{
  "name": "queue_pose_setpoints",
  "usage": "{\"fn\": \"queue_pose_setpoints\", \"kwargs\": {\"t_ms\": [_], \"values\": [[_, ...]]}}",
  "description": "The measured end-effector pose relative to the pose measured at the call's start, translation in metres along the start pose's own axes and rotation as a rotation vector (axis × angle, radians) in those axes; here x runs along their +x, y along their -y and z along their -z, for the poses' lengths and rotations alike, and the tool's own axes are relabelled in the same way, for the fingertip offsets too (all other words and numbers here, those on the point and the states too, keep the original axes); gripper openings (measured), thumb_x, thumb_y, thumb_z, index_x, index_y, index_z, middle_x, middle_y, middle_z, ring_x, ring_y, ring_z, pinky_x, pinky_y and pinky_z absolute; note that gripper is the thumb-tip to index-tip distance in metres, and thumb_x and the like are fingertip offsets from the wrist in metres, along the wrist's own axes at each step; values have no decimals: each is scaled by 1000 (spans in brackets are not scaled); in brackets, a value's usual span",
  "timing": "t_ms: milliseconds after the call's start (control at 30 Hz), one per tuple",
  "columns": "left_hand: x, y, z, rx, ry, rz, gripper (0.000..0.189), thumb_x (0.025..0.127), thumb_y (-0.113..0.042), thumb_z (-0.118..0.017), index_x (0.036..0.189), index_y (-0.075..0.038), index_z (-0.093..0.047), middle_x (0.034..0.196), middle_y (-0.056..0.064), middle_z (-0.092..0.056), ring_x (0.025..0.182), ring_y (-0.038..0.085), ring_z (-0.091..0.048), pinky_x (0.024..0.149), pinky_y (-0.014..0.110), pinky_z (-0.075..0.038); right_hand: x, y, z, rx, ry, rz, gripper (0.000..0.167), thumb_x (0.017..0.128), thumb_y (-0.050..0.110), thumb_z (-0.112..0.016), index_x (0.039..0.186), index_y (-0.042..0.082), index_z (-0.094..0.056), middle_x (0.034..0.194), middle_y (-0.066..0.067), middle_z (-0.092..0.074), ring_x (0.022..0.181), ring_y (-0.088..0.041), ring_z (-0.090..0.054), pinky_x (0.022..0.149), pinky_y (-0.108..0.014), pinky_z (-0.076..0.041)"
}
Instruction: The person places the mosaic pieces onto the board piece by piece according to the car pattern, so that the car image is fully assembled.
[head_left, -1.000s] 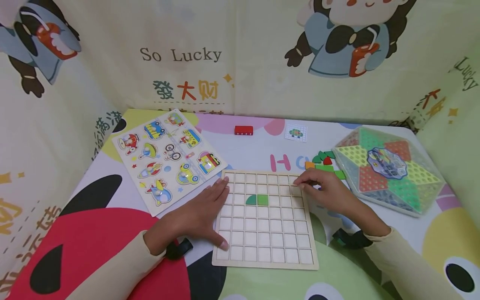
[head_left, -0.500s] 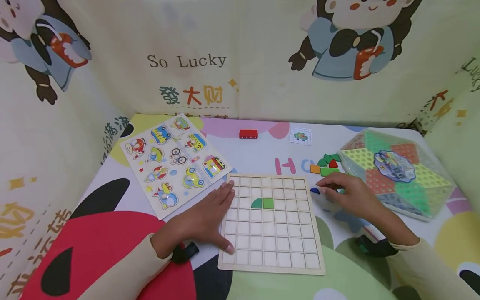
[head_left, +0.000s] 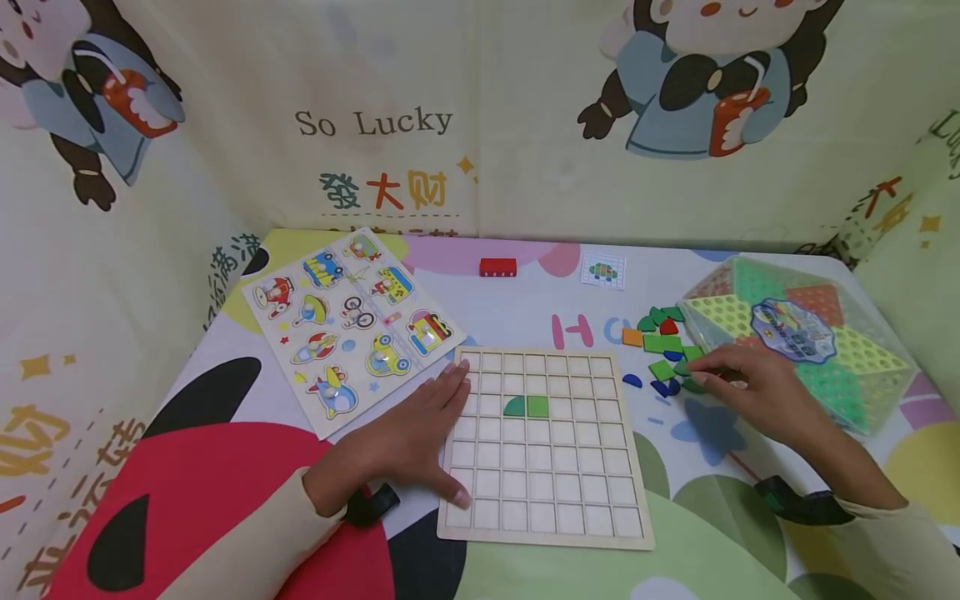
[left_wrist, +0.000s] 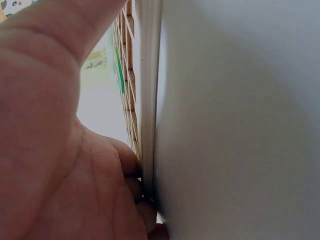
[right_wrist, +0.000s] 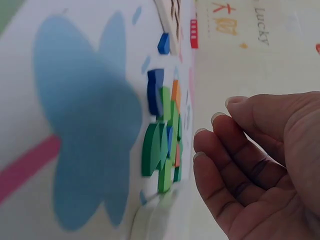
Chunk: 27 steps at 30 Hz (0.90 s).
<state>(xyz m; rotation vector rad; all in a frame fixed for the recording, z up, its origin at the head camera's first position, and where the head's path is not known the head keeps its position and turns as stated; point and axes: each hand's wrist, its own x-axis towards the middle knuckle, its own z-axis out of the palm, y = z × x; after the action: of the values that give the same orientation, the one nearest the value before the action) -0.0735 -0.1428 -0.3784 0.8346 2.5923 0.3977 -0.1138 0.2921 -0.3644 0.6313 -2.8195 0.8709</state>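
Cream fabric printed with cartoon figures and "So Lucky" (head_left: pixel 525 187) is hung behind a multicoloured patterned tabletop (head_left: pixel 547 300). Head view: a pale wooden grid board (head_left: pixel 536 458) is placed centrally, with a dark green quarter-circle piece (head_left: pixel 514 407) and a light green square piece (head_left: pixel 537 407) set in adjoining cells of one row. Its left edge is touched by the left hand (head_left: pixel 408 433), fingers straight and spread, nearby thumb laid over the rim. The right hand (head_left: pixel 765 392) is held over a loose cluster of green, blue, red and orange flat pieces (head_left: pixel 662 343), right of the board; fingers relaxed and slightly bent. A blue half-circle piece (head_left: pixel 632 381) is left between board and cluster. The cluster is flanked by a clear hexagonal plastic box (head_left: pixel 795 333). Left wrist view: palm and fingers are seen against the board's edge. Right wrist view: thumb and fingers are loosely curved, a gap seen between fingertips and the cluster; two dark green rounded pieces (right_wrist: pixel 154 149) are stood out nearest the camera.
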Motion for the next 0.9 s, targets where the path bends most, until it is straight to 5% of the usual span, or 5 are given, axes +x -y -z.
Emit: {"fn": "queue_pose_setpoints", "kwargs": {"t_ms": [267, 500, 900], "values": [[0, 1, 0, 12, 2, -6, 132, 59, -67, -80, 155, -3, -15, 163, 10, -2, 148, 26, 0, 116, 44, -13, -8, -11, 1, 13, 2, -95, 17, 84, -4, -72, 100, 2, -74, 89, -5, -66, 76, 2, -56, 62, -11, -48], [0, -1, 1, -8, 12, -19, 131, 60, -66, -80, 155, -2, -16, 163, 11, -2, 148, 26, 1, 116, 44, -13, -13, -11, -6, 35, -8, -58, 22, 81, -8, -74, 98, 4, -73, 94, -10, -69, 77, 2, -60, 60, -13, -50], [0, 0, 0, 12, -3, -6, 132, 59, -66, -80, 155, -3, -16, 163, 10, -2, 148, 26, 0, 116, 43, -13, -9, -4, -15, -135, 59, -10, 25, 76, -4, -79, 97, 7, -73, 95, -8, -68, 80, -22, -65, 66, -28, -55]]}}
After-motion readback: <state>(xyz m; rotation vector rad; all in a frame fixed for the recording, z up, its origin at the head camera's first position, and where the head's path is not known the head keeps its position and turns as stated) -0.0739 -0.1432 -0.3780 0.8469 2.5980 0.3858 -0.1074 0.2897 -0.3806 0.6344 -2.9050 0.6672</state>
